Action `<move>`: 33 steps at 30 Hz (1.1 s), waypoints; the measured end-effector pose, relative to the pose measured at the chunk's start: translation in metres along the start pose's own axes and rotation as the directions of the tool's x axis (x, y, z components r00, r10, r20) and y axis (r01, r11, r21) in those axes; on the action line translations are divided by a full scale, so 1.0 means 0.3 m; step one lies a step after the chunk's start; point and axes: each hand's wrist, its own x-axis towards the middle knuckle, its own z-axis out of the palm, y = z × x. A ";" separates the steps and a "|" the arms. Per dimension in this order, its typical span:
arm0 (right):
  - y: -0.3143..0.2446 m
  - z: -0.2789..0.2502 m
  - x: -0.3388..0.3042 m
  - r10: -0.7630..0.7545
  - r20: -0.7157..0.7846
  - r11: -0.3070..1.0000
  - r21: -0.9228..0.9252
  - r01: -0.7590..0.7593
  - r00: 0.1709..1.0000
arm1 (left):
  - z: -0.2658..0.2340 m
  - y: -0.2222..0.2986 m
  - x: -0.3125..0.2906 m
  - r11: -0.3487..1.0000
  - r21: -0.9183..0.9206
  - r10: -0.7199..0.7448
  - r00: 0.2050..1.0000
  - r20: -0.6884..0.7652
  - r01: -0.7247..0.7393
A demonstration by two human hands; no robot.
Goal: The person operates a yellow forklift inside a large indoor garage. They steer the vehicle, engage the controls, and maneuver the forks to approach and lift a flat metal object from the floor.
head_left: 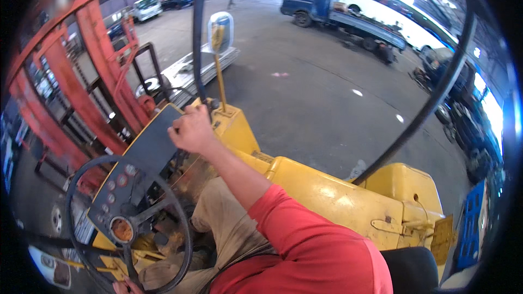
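Note:
I sit at the controls of a yellow forklift. At the lower edge, my left hand (126,286) closes on the bottom of the black steering wheel (188,227); only part of this hand shows. My right arm, in a red sleeve, reaches forward past the wheel. Beside the right end of the dark dashboard (158,133), my right hand (193,129) is closed with its fingers curled. Whatever lies in its grip is hidden by the hand. Several round gauges (111,185) show on the panel behind the wheel.
The red mast (101,65) rises ahead at left. A mirror (220,31) stands by a black cab post (199,32). The yellow body (327,190) extends right. Beyond are a blue truck (321,5), a white bus (381,8), parked vehicles and a blue pallet (469,228).

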 end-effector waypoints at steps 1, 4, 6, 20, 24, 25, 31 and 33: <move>-0.021 0.011 0.005 0.000 -0.003 1.000 0.005 0.000 1.000 | 0.001 0.010 -0.014 1.000 -0.022 0.004 1.000 -0.010 -0.004; -0.016 0.028 -0.001 0.014 0.007 1.000 0.015 -0.014 1.000 | 0.005 0.057 -0.028 0.997 -0.071 0.009 1.000 -0.012 -0.010; -0.008 0.016 -0.002 0.019 0.020 0.999 0.029 -0.019 1.000 | 0.010 0.101 -0.024 0.994 -0.110 -0.012 1.000 -0.024 0.009; 0.017 0.032 0.006 -0.037 -0.022 0.999 -0.037 0.037 0.999 | 0.075 0.293 -0.029 0.877 -0.410 0.339 0.927 0.160 -0.250; -0.027 0.037 -0.007 -0.017 -0.017 0.998 -0.067 0.015 1.000 | 0.127 0.364 0.010 0.808 -0.453 0.495 0.852 0.172 -0.378; -0.044 0.058 -0.007 0.066 0.082 0.997 -0.045 -0.063 0.994 | 0.150 0.369 0.014 0.800 -0.439 0.525 0.832 0.181 -0.409; 0.001 0.029 -0.043 -0.068 -0.060 0.997 0.038 0.071 0.996 | 0.417 0.550 0.100 0.676 -0.554 0.576 0.818 -0.014 -0.486; 0.008 0.098 -0.038 -0.145 -0.060 0.989 -0.048 0.142 0.988 | 0.490 0.555 0.217 0.726 -0.547 0.569 0.811 0.135 -0.418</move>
